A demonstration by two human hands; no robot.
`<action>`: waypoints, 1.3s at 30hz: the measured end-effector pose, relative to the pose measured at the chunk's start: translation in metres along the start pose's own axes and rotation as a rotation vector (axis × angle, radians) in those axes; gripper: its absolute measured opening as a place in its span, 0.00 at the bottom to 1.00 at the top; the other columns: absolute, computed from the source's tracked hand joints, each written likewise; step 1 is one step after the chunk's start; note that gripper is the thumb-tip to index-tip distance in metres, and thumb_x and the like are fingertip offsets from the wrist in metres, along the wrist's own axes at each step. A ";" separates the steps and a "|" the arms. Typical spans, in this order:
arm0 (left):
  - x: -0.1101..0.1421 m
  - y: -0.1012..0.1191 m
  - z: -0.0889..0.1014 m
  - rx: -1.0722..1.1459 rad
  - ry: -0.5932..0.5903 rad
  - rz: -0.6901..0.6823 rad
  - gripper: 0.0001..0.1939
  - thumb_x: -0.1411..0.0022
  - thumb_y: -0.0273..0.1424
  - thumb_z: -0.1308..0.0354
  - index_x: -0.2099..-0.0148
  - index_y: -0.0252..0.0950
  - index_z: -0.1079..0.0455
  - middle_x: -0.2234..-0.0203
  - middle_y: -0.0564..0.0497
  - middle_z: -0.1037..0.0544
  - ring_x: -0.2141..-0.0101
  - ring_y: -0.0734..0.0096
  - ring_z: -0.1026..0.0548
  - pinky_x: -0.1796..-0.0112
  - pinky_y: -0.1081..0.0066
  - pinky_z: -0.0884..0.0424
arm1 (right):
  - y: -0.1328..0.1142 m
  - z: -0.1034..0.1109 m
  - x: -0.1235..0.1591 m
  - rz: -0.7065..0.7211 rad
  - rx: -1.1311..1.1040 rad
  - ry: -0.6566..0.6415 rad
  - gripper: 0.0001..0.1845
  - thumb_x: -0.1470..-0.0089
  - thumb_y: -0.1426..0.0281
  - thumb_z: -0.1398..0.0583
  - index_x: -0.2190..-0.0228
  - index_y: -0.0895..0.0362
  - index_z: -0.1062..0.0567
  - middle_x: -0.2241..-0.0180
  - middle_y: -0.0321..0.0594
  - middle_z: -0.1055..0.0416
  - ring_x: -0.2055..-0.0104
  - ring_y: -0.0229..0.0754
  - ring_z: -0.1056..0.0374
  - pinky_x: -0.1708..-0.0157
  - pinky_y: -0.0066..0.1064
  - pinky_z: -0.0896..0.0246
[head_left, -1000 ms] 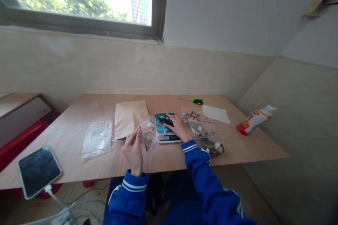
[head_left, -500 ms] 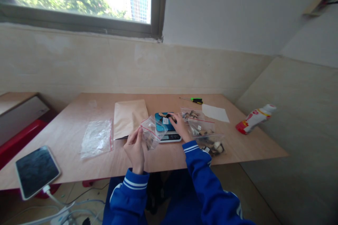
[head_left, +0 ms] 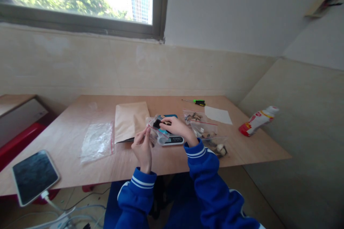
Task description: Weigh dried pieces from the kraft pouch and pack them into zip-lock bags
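Observation:
My left hand (head_left: 143,146) pinches the edge of a small clear zip bag (head_left: 154,136) that has a red seal line. Some brownish bits show through its plastic. Close by, the fingers of my right hand (head_left: 176,126) are closed on a dark dried piece (head_left: 157,123), which looks like mushroom, at the bag's mouth. I cannot tell whether the piece is inside. Under and behind both hands lies a kitchen scale (head_left: 174,140) with a blue top, partly covered by the bag and my right hand.
Right of the scale lie several zip bags of dried pieces (head_left: 205,132). A screwdriver (head_left: 199,102), white paper (head_left: 219,115) and a tilted bottle (head_left: 258,121) are beyond. Leftward are a kraft paper bag (head_left: 130,120), clear plastic bags (head_left: 97,141) and a tablet (head_left: 36,177) on a cable.
My right hand has lifted the dark piece off the scale's top and brought it left to the bag's mouth. My left hand has shifted slightly right with the bag.

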State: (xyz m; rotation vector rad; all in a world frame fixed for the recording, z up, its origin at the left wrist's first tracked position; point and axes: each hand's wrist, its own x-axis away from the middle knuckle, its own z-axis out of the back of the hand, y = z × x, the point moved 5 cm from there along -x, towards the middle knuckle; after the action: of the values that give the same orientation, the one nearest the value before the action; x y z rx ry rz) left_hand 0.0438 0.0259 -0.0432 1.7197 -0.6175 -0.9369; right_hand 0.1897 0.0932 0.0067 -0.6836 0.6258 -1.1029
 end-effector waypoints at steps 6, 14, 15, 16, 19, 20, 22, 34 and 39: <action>0.004 -0.012 0.003 0.106 0.064 0.098 0.17 0.46 0.39 0.38 0.58 0.34 0.23 0.62 0.45 0.21 0.59 0.64 0.24 0.56 0.66 0.30 | -0.020 -0.015 -0.017 0.037 0.012 0.121 0.14 0.43 0.63 0.44 0.70 0.58 0.22 0.69 0.43 0.22 0.65 0.42 0.27 0.65 0.29 0.37; 0.002 -0.027 0.011 0.373 0.197 0.382 0.19 0.50 0.38 0.34 0.57 0.34 0.23 0.58 0.44 0.21 0.61 0.64 0.23 0.66 0.70 0.26 | 0.044 0.000 -0.038 0.054 -0.042 0.442 0.16 0.41 0.65 0.49 0.58 0.58 0.27 0.57 0.47 0.27 0.55 0.43 0.30 0.53 0.36 0.36; 0.002 -0.026 0.012 0.384 0.208 0.395 0.19 0.50 0.38 0.34 0.57 0.34 0.23 0.58 0.44 0.21 0.60 0.64 0.23 0.66 0.70 0.25 | 0.054 -0.005 -0.039 0.071 0.060 0.389 0.16 0.43 0.66 0.45 0.55 0.59 0.27 0.53 0.49 0.29 0.50 0.45 0.33 0.48 0.38 0.40; 0.002 -0.025 0.013 0.389 0.215 0.407 0.19 0.50 0.38 0.34 0.57 0.34 0.23 0.58 0.43 0.21 0.60 0.64 0.23 0.66 0.71 0.25 | 0.063 -0.012 -0.041 0.080 0.155 0.307 0.20 0.47 0.67 0.41 0.52 0.58 0.29 0.49 0.50 0.32 0.45 0.47 0.37 0.45 0.40 0.44; 0.002 -0.022 0.016 0.383 0.224 0.426 0.19 0.50 0.38 0.34 0.57 0.34 0.24 0.57 0.43 0.22 0.58 0.64 0.24 0.66 0.71 0.25 | 0.085 -0.032 -0.042 0.070 0.302 0.102 0.31 0.53 0.67 0.35 0.47 0.56 0.32 0.43 0.53 0.39 0.40 0.53 0.44 0.42 0.46 0.49; 0.001 -0.021 0.017 0.383 0.223 0.426 0.19 0.50 0.38 0.34 0.57 0.34 0.24 0.57 0.43 0.22 0.58 0.63 0.24 0.66 0.71 0.25 | 0.089 -0.035 -0.041 0.066 0.309 0.085 0.30 0.53 0.67 0.35 0.48 0.56 0.31 0.43 0.53 0.38 0.40 0.54 0.44 0.43 0.47 0.49; 0.000 -0.020 0.019 0.385 0.220 0.422 0.19 0.50 0.38 0.35 0.57 0.35 0.24 0.56 0.43 0.22 0.56 0.62 0.25 0.66 0.71 0.25 | 0.092 -0.036 -0.041 0.072 0.297 0.101 0.22 0.51 0.68 0.36 0.53 0.57 0.27 0.47 0.52 0.34 0.44 0.52 0.40 0.45 0.46 0.47; 0.003 -0.018 0.015 0.426 0.204 0.449 0.19 0.52 0.36 0.33 0.58 0.34 0.23 0.56 0.43 0.22 0.56 0.62 0.24 0.64 0.70 0.25 | 0.064 0.002 -0.023 0.104 -0.019 0.353 0.10 0.48 0.68 0.39 0.62 0.56 0.22 0.59 0.42 0.24 0.57 0.42 0.30 0.55 0.34 0.38; 0.004 -0.019 0.013 0.424 0.209 0.463 0.18 0.51 0.35 0.34 0.57 0.34 0.24 0.55 0.43 0.23 0.55 0.62 0.25 0.67 0.73 0.25 | 0.008 0.020 -0.011 0.254 -0.305 0.378 0.17 0.47 0.62 0.40 0.56 0.53 0.24 0.56 0.40 0.25 0.56 0.40 0.29 0.56 0.31 0.36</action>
State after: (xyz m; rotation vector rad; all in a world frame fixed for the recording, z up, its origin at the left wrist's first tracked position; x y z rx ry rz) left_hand 0.0343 0.0220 -0.0644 1.8913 -1.0713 -0.3070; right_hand 0.2052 0.1094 0.0148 -0.6368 1.1902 -0.9123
